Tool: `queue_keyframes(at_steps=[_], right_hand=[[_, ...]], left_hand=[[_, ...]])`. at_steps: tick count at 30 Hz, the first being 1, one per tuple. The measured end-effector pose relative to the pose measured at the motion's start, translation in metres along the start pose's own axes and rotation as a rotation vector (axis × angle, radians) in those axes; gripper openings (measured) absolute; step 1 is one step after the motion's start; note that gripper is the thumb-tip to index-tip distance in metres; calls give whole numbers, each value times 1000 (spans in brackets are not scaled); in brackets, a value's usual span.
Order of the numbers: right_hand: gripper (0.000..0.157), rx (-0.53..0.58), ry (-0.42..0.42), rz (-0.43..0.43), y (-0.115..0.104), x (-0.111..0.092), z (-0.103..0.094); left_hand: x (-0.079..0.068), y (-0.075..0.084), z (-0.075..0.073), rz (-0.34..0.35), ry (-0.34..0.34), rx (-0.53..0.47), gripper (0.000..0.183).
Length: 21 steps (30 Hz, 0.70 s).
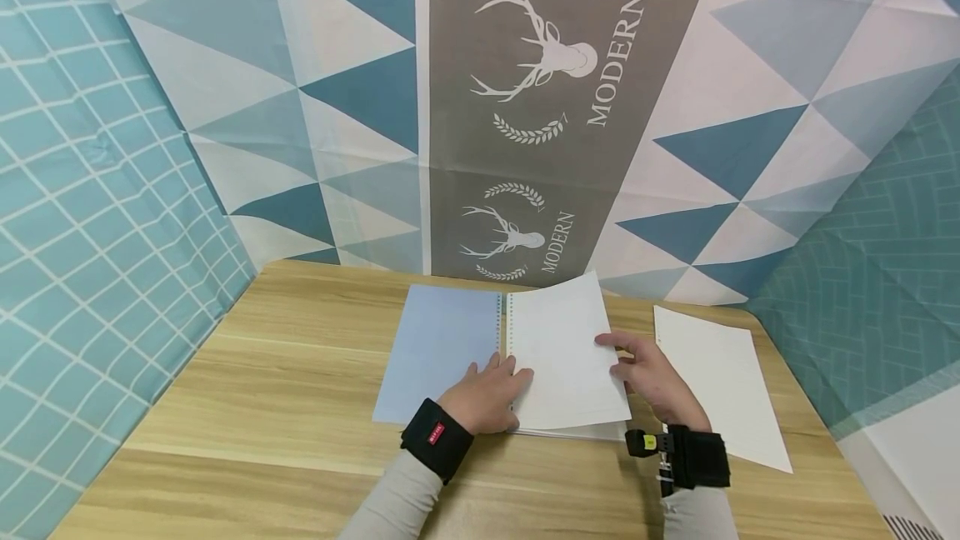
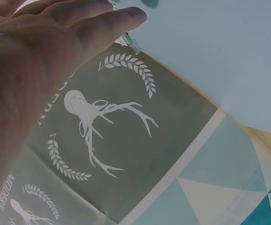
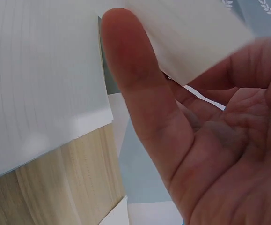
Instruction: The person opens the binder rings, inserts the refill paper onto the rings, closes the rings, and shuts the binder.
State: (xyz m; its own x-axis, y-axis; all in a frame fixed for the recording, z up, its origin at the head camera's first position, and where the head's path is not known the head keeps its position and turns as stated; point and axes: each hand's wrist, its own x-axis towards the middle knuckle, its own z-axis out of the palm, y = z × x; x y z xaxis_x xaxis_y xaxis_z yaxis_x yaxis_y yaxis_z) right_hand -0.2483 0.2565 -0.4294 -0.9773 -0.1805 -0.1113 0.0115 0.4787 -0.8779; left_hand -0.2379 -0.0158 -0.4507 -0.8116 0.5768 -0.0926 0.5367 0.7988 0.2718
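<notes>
An open spiral notebook lies on the table in the head view, its pale blue cover folded out to the left and a white page on the right. My left hand rests across the spine with fingers extended. At the page's right edge, my right hand pinches the sheet between thumb and fingers, and that edge is raised. The right wrist view has the lifted sheet behind my thumb, above a lined page. In the left wrist view, my left fingers stretch over the notebook.
A separate white sheet lies to the right, partly under my right forearm in the head view. The wooden table ends at a patterned cloth backdrop. Both wrists wear black bands; a small device sticks out from the right one.
</notes>
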Motion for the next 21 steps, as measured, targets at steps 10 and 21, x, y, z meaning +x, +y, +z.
queue_keyframes(at_steps=[10,21], right_hand=[[48,-19,-2,11,5,1,-2],[44,-33,-12,60,15,3,-4]], left_hand=[[1,0,-1,2,3,-2,53],[-1,2,-2,1,-9,9,55]])
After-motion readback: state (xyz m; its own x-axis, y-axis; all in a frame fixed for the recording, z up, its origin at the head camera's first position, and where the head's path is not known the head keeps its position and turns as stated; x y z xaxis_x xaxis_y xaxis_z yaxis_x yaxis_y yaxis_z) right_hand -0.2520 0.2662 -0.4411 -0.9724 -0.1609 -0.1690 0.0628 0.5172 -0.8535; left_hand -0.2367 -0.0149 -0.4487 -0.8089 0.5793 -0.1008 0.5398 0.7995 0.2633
